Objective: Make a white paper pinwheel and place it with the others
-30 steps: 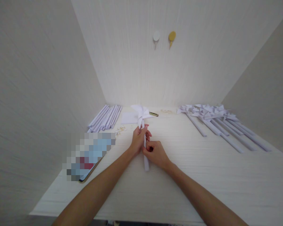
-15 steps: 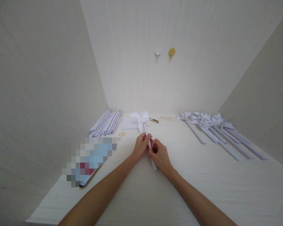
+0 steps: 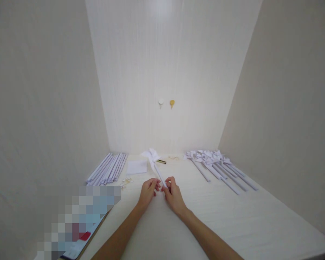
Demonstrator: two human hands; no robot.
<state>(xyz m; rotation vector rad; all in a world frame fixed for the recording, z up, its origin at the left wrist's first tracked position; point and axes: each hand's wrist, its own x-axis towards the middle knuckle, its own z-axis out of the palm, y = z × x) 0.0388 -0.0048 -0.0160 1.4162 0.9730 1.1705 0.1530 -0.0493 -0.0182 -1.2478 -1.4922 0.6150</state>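
A small home craft corner is showing here: pale wood-grain walls are boxing in a white tabletop [image 3: 233, 224], and two adhesive wall hooks [image 3: 166, 103] are hanging above rolled paper sticks [image 3: 107, 173] and finished paper pinwheels [image 3: 216, 164].

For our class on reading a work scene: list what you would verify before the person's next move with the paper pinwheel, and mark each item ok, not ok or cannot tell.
1. Right hand grips the stick of the paper pinwheel: ok.
2. Left hand also on the stick: cannot tell; its fingertips sit right beside it.
3. Pinwheel head clear of the flat paper sheet: ok.
4. Pinwheel head pinned firmly to the stick: cannot tell.
5. Row of finished pinwheels lies apart from the hands, at the right: ok.
6. Bundle of rolled paper sticks lies at the left, untouched: ok.
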